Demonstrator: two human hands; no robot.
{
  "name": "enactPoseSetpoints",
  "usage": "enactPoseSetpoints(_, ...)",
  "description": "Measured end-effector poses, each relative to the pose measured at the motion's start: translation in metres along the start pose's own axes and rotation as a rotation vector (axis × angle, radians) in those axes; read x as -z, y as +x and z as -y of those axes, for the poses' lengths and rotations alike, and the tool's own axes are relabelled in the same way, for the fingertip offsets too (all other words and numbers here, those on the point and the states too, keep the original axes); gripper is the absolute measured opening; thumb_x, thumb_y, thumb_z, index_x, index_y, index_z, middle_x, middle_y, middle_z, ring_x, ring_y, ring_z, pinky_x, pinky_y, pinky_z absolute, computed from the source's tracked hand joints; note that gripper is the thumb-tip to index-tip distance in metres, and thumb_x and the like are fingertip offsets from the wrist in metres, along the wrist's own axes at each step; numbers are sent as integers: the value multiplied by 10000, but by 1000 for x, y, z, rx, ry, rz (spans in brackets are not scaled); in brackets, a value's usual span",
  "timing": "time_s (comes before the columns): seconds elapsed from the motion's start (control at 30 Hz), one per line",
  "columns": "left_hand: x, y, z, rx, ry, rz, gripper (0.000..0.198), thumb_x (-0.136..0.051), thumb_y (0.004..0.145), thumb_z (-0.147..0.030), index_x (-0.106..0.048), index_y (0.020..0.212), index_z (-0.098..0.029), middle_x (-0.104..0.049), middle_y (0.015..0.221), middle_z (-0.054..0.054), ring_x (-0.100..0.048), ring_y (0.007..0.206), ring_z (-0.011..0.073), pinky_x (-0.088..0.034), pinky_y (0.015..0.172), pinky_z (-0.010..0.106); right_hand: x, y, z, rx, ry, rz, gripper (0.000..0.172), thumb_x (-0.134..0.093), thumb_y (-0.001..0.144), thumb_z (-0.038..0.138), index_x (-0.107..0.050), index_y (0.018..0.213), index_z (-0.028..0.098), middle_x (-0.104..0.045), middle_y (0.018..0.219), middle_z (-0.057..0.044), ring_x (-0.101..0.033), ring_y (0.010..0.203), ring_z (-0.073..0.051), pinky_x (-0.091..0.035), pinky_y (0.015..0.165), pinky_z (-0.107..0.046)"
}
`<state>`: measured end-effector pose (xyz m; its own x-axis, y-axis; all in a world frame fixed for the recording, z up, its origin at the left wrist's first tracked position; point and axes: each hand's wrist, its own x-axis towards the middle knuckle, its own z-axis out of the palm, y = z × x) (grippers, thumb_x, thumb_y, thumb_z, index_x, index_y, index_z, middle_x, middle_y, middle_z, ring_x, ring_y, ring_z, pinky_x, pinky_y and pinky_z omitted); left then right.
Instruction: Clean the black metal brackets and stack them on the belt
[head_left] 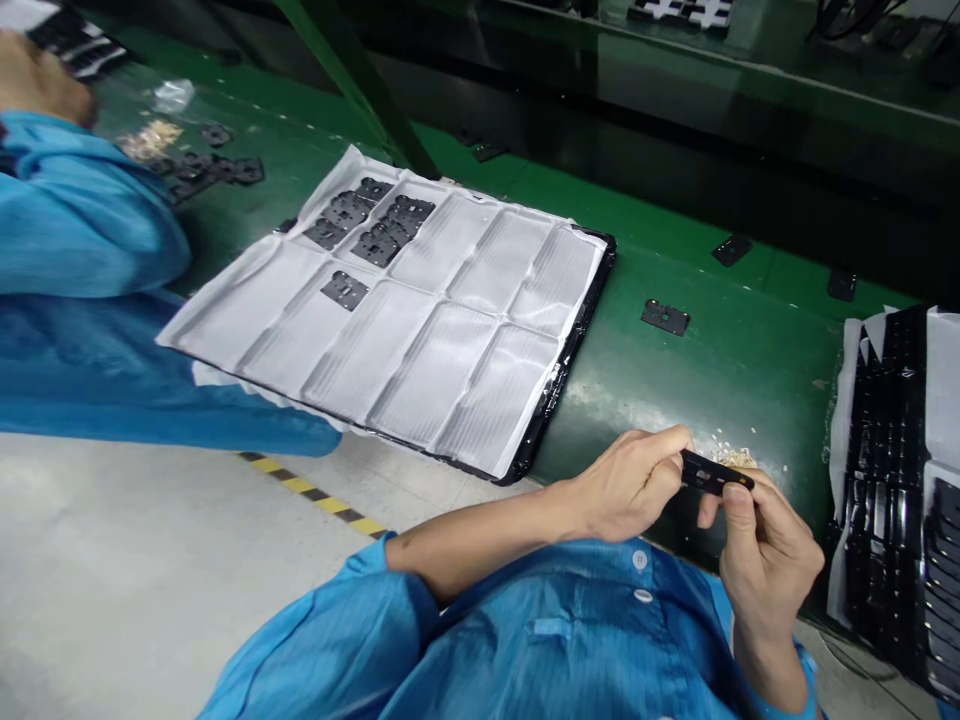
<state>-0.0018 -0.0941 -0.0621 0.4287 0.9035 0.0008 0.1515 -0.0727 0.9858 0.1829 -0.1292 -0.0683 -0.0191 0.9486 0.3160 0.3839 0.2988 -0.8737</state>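
Between my two hands, above the bench's near edge, is a small flat black plastic plate (714,474) with cut-outs and a yellowish spot near its right end. My left hand (637,480) pinches the plate's left end. Thumb and fingers of my right hand (772,555) grip its right end. Just behind the plate lies a small heap of tiny gold-coloured pieces (735,456). Another black plate (666,317) rests on the green bench farther back.
A tray lined with white sheet (420,350) holds several black plates (382,230) in its far-left compartments. Stacked black trays (885,480) stand at right. A co-worker's blue sleeve (90,210) is at left, beside loose black parts (217,172). A green post (360,80) rises behind.
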Motion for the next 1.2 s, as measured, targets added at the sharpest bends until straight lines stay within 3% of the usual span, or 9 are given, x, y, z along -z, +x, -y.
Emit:
enactPoseSetpoints(0.3,7,1,0,2,-10,110,191,-378,1026,-281,-425,848,-230,-488,705,-43,-436,633,139,-350,634,294,1,-2,-4,-56,15,-37,372,-616,1074,201,-658,704,213,-645,702,13,-627,697,-164,-490,751,-290)
enactPoseSetpoints(0.57,1,3,0,36,-19,10,217,-364,1013,-257,-381,798,-235,-407,639,-63,-367,581,124,-316,611,289,0,1,0,-6,-3,7,356,-599,1067,149,-644,721,215,-650,698,22,-624,672,-154,-490,738,-287)
enactPoseSetpoints(0.9,1,2,2,41,-35,24,162,-389,968,-192,-399,811,-234,-377,629,-72,-350,578,123,-311,598,278,1,-3,-7,-50,-1,0,371,-607,1078,190,-655,710,214,-654,706,17,-627,686,-160,-480,747,-289)
enactPoseSetpoints(1.1,5,2,0,34,-14,124,92,-437,920,-144,-468,878,-220,-519,738,-48,-462,658,128,-374,644,262,0,-3,-10,-140,8,-76,413,-625,1088,289,-666,686,204,-656,685,14,-608,668,-152,-468,721,-275)
enactPoseSetpoints(1.2,5,-1,4,15,14,88,99,-495,897,-118,-510,922,-212,-552,763,-48,-498,659,118,-411,662,252,0,-1,-11,-207,19,-147,426,-630,1091,354,-682,700,193,-668,659,16,-584,600,-130,-452,653,-255)
